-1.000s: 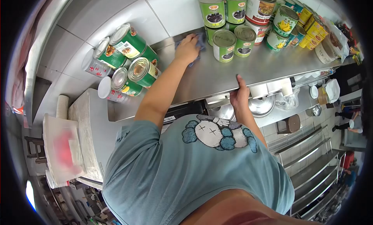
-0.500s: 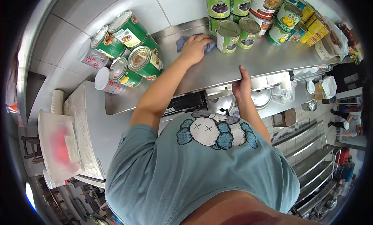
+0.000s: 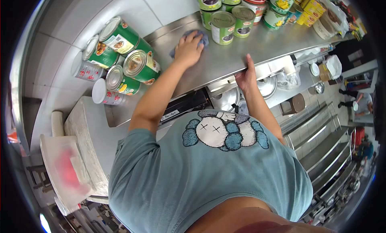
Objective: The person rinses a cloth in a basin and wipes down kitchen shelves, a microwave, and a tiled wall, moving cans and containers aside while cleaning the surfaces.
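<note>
Left hand (image 3: 189,51) spread over cloth (image 3: 204,39), right hand (image 3: 246,76) gripping shelf (image 3: 219,60) (thumb on top)

Kitchen interior, bent into a curve by a round lens with black corners. Behind the far edge of a long steel shelf (image 3: 213,62) rises a white tiled wall (image 3: 163,10) with thin grout lines. Beyond the shelf's near left corner stands a pale, boxy cabinet (image 3: 93,126) with a scuffed top; farther left is a dark stool (image 3: 38,176). Below the near edge runs a lower steel counter (image 3: 298,90). To the lower right, light floor tiles (image 3: 330,97) are crossed by a slotted drain grate (image 3: 302,118), beside a tiered metal rack (image 3: 325,151). A bright white light (image 3: 45,223) glows lower left.
</note>
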`<move>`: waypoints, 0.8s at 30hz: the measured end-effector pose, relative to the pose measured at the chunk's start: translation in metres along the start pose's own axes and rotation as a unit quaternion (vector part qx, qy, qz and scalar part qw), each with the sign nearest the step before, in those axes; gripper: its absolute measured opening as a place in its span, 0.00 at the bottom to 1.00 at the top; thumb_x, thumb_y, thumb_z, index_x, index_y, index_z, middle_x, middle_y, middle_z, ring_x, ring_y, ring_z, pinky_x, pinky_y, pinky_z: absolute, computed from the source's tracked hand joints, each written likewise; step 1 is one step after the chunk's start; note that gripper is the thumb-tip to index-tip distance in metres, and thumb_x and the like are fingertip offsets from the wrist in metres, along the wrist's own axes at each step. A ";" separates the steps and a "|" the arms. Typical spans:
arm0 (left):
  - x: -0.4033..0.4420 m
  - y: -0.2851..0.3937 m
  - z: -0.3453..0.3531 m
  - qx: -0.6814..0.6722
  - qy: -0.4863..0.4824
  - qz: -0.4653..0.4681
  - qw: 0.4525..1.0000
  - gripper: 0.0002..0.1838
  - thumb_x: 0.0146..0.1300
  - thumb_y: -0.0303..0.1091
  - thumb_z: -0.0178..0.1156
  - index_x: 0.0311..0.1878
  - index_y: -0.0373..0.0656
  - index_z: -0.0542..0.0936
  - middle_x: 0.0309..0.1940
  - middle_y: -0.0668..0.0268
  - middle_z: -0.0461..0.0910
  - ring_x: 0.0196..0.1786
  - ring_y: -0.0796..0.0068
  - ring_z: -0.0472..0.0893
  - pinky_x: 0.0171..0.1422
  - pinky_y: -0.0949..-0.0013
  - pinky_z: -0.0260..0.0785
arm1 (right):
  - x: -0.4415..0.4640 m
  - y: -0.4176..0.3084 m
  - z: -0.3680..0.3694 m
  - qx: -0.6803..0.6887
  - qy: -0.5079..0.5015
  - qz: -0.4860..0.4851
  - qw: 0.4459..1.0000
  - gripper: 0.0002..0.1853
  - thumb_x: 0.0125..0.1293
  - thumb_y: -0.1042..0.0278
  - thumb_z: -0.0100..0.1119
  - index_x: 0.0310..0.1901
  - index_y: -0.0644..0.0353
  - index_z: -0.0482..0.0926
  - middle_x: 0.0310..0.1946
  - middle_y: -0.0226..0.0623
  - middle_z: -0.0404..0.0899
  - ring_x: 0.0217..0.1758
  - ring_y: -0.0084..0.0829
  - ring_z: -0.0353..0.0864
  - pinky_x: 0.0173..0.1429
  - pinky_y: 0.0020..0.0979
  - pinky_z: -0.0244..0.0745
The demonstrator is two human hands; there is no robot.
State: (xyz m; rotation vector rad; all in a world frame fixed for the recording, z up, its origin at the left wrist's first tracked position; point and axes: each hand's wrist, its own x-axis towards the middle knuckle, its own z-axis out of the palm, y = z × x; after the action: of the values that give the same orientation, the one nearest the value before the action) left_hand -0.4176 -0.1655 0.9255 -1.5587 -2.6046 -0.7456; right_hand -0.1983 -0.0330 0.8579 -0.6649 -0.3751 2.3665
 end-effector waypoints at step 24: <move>-0.037 0.126 0.045 -0.004 -0.017 0.300 0.954 0.12 0.49 0.38 0.70 0.39 0.54 0.86 0.64 0.72 0.74 0.65 0.62 0.71 0.66 0.52 0.68 | 0.000 -0.002 -0.038 0.115 -0.113 0.004 0.987 0.48 0.69 0.21 0.33 0.71 0.59 0.66 0.70 0.39 0.71 0.73 0.43 0.67 0.78 0.47 0.58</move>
State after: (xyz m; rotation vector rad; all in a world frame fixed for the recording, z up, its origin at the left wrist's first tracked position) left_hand -0.2837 -0.1285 0.9261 -2.2050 -1.9470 -0.6632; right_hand -0.1767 -0.0278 0.8274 -0.2935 -0.1898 2.4515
